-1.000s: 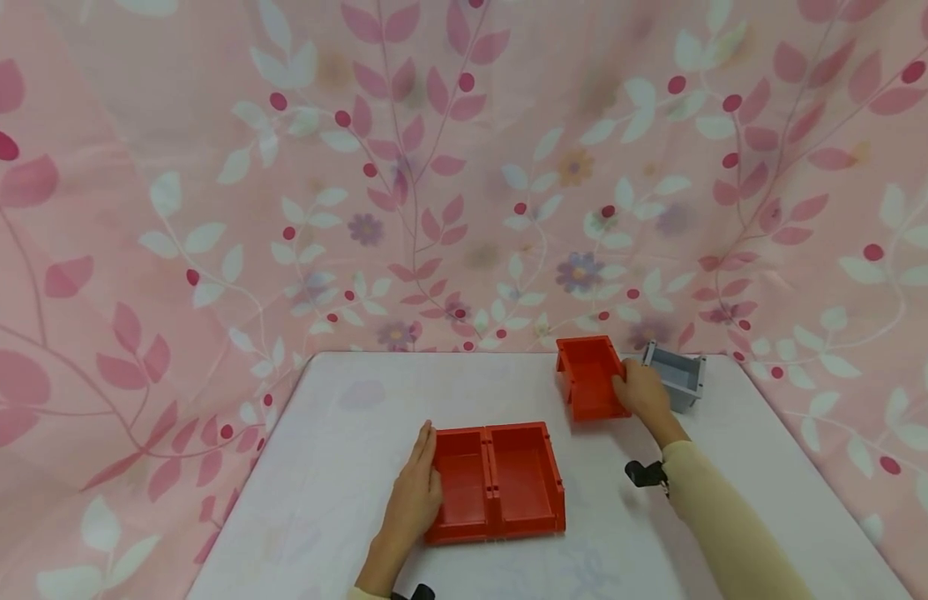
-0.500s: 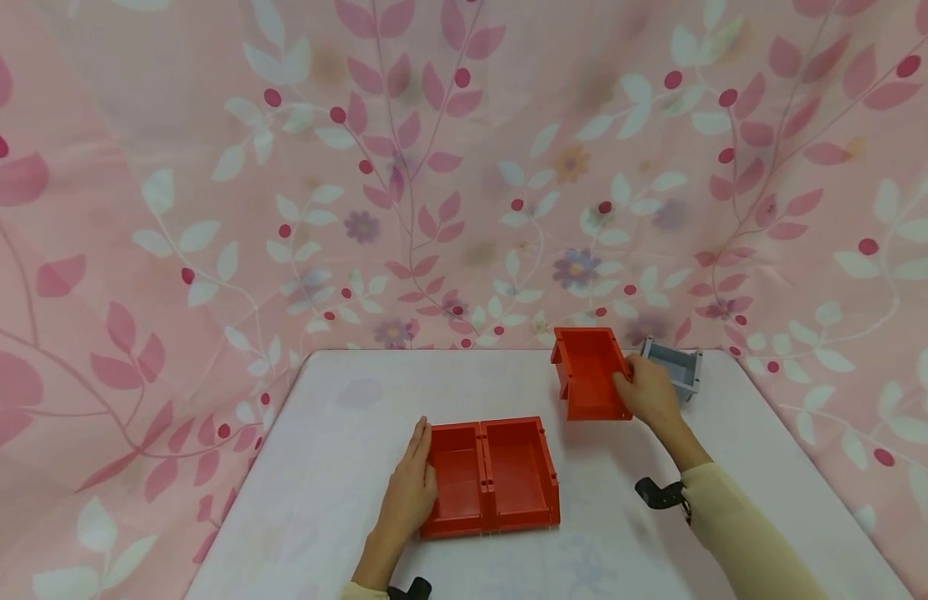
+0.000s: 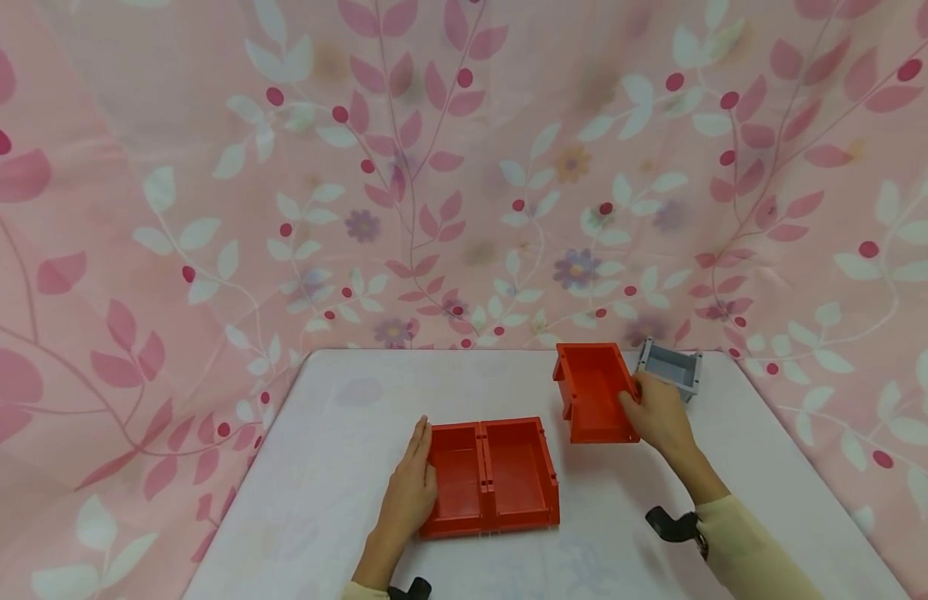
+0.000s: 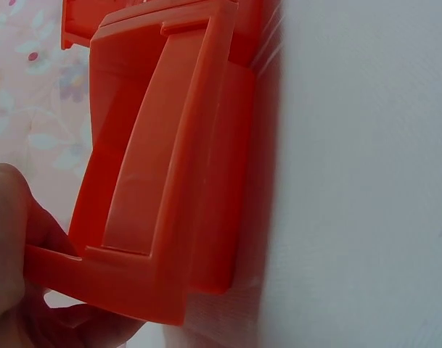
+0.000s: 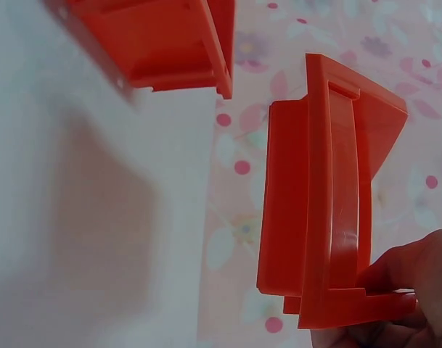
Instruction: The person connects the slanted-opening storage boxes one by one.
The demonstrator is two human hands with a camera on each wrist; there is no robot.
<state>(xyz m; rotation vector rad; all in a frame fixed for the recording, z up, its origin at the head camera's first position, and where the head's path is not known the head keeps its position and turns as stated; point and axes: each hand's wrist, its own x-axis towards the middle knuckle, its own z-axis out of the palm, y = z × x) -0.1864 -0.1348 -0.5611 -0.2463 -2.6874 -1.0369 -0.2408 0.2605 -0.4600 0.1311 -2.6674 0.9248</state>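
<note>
Two red plastic storage bins stand side by side on the table, a left bin (image 3: 455, 475) and a right bin (image 3: 516, 467). My left hand (image 3: 410, 493) grips the left bin's outer wall, thumb over the rim and fingers outside, as the left wrist view shows. A third red bin (image 3: 595, 392) hangs above the table, farther back and to the right. My right hand (image 3: 662, 417) pinches this bin's right wall, with the thumb inside and the other fingers mostly hidden behind it. Its shadow falls on the cloth in the right wrist view.
Behind my right hand a small grey bin (image 3: 670, 367) stands near the table's back right corner. White cloth covers the table (image 3: 344, 417). A pink floral curtain (image 3: 464, 208) rises behind and at both sides.
My right hand has lifted the third red bin off the table beside the grey bin and drawn it slightly toward me. The left hand stays on the left bin.
</note>
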